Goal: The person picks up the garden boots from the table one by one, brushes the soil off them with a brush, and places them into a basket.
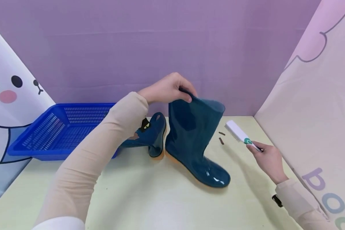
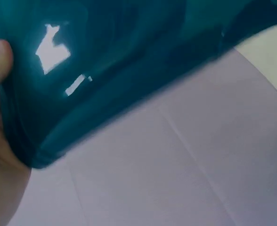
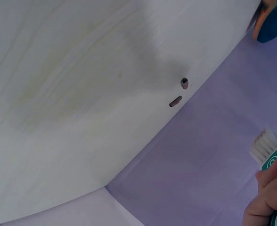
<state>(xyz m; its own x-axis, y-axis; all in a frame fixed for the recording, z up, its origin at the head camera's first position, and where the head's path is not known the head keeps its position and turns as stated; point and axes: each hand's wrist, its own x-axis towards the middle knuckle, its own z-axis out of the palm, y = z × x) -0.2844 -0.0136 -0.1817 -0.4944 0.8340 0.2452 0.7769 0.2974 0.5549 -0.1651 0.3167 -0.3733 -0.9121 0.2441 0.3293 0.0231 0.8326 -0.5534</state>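
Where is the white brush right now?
In the head view the white brush is on the right, held by its handle in the right hand above the table, just right of the upright blue boot.

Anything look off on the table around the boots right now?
Two things. The second boot lies tipped on its side beside the basket, while the held boot stands upright. Two small brown bits lie loose on the table near the brush.
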